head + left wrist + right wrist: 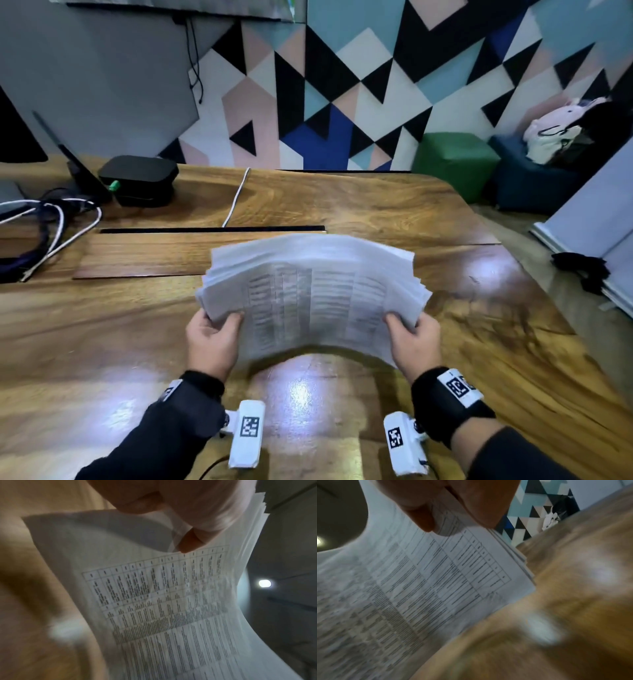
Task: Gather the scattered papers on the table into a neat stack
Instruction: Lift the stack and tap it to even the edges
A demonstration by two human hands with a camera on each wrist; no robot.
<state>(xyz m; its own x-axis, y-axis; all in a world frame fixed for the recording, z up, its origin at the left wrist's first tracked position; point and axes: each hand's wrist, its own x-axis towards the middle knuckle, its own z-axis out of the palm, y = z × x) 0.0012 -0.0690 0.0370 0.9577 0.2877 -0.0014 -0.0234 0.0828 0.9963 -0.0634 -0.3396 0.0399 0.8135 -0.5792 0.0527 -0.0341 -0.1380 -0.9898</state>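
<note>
A bundle of white printed papers [313, 294] with tables on them is held up off the wooden table [102, 329], bowed upward in the middle, its edges fanned and uneven. My left hand [214, 337] grips the bundle's left near corner, thumb on top. My right hand [412, 339] grips the right near corner the same way. In the left wrist view the thumb [190, 542] presses on the papers [171, 601]. In the right wrist view the thumb and fingers [471, 507] pinch the sheaf of papers [428, 581]. The picture is motion-blurred.
A black box [140, 180] and a tangle of white and dark cables [51, 226] lie at the table's far left. A white cable [236, 198] runs to a slot in the table. Green [455, 161] and blue [527, 181] stools stand beyond the right edge.
</note>
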